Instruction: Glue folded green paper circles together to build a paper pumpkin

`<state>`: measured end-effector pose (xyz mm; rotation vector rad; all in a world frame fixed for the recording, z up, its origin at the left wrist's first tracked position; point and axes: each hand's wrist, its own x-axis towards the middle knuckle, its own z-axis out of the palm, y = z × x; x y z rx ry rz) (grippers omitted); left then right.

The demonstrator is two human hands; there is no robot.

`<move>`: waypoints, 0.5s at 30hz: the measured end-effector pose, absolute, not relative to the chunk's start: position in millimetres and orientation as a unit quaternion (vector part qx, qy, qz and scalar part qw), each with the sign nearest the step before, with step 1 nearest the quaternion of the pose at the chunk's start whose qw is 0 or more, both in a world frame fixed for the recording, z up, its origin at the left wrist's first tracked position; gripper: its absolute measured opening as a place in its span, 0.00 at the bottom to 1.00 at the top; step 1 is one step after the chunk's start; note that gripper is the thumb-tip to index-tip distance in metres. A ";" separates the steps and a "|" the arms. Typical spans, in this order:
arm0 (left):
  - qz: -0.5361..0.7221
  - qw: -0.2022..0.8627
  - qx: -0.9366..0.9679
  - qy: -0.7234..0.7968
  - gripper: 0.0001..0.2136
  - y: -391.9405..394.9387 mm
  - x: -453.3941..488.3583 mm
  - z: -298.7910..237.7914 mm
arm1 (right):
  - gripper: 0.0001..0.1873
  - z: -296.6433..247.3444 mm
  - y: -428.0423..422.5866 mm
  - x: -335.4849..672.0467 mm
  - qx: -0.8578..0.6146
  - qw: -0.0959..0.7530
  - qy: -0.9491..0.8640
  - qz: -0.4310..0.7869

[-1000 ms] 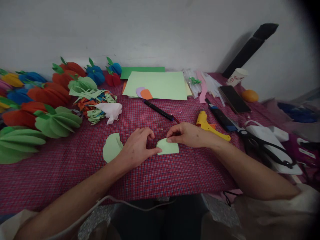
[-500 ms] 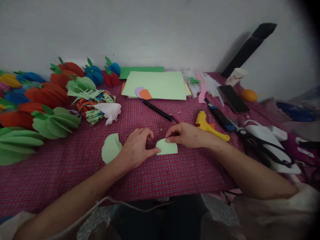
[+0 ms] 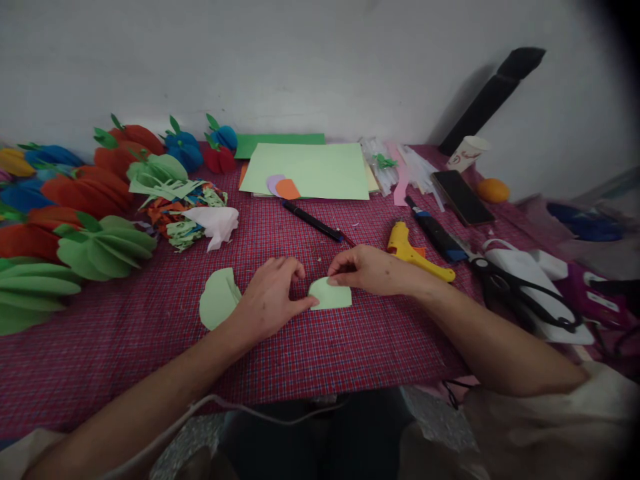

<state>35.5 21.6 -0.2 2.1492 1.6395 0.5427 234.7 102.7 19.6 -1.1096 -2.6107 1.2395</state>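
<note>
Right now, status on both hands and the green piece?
Right hand pinches folded green piece at top edge. Left hand thumb presses its left edge. Second green cutout lies beside left hand.

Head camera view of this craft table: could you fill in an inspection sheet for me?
Surface: red checked tablecloth covering the table.
Job's things: small green paper piece flat on the cloth; more green cut-outs beside the left hand.
Clutter: paper fruits, paper scraps, green sheets, pen, glue gun, scissors, phone, cup.
Fingers: left hand presses the piece's left edge; right hand pinches its top edge.
Cables: white cable across the lap, below the table edge.
Surroundings: plain white wall; black tube leaning against it.
</note>
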 end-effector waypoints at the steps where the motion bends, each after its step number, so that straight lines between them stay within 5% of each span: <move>1: 0.193 0.189 0.766 0.584 0.15 21.5 35.4 -0.2 | 0.08 19.2 102.6 234.8 -0.359 0.024 -0.843 0.400; 15: 0.190 0.186 0.763 0.590 0.14 21.5 36.9 0.1 | 0.05 21.9 97.8 232.9 -0.382 0.026 -0.836 0.392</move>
